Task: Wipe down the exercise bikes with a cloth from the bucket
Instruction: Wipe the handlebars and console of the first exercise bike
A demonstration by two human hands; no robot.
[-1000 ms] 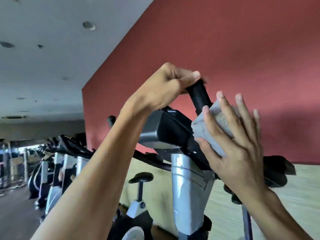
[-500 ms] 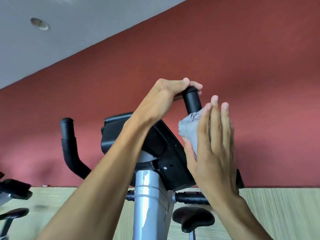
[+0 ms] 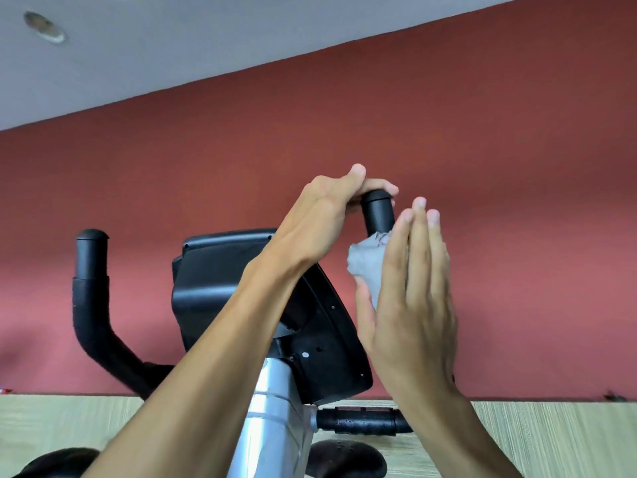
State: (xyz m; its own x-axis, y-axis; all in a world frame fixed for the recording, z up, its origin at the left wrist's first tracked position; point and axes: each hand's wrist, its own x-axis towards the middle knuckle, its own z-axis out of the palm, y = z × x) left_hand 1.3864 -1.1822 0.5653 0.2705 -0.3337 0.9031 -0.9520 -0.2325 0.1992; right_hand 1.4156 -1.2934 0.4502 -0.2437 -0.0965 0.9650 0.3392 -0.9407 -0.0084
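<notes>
The exercise bike's black console (image 3: 213,281) sits on a silver post (image 3: 272,426), seen from below. My left hand (image 3: 324,215) grips the top end of the bike's right handlebar (image 3: 379,212), fingers curled over its cap. Just below, my right hand (image 3: 413,305) presses a crumpled grey cloth (image 3: 367,263) against that handlebar's shaft with straight, upright fingers, the thumb beside the cloth. The lower shaft is hidden behind the cloth and hand. The left handlebar (image 3: 91,288) stands free. No bucket is in view.
A red wall (image 3: 482,150) with a pale wood-grain lower band (image 3: 551,439) is right behind the bike. A short black horizontal grip (image 3: 362,420) sticks out of the post, and a black seat (image 3: 344,460) shows below it.
My view has swung from the row of bikes on the left to face the wall. My left hand stays on the handlebar top; the right hand's fingers have drawn together on the cloth.
</notes>
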